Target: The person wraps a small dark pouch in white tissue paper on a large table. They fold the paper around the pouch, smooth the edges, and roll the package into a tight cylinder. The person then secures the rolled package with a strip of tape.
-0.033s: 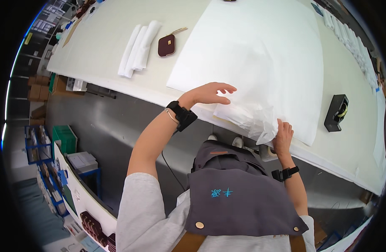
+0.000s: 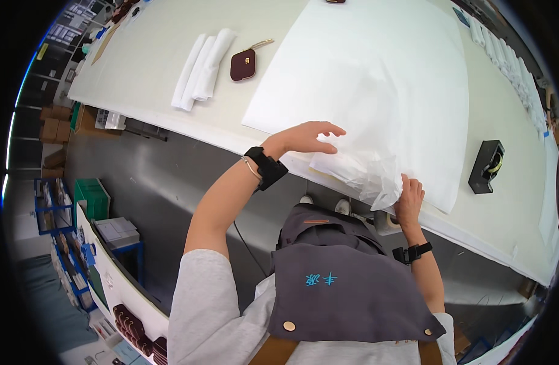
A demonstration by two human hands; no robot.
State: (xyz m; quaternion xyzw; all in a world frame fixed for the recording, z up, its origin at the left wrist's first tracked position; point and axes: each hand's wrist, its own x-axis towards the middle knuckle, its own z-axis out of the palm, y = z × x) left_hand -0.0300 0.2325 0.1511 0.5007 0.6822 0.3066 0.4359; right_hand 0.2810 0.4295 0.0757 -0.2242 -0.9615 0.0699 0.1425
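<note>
My left hand (image 2: pixel 305 137) hovers just over the near edge of the table, its fingers apart and nothing in them. Under and beside it lies a crumpled, thin translucent white wrapper (image 2: pixel 384 176), gathered along the near edge of a large white paper sheet (image 2: pixel 377 79). My right hand (image 2: pixel 409 199) is closed at the wrapper's right end, gripping its edge; the thumb is partly hidden. A bit of yellowish edge shows below the wrapper, but what it belongs to cannot be made out.
Left of the sheet lie a dark red zip pouch (image 2: pixel 243 65) with a strap and several white rolls (image 2: pixel 203 70). A black tape dispenser (image 2: pixel 487 166) stands right. More white rolls (image 2: pixel 504 58) line the far right. A green crate (image 2: pixel 92 198) is on the left.
</note>
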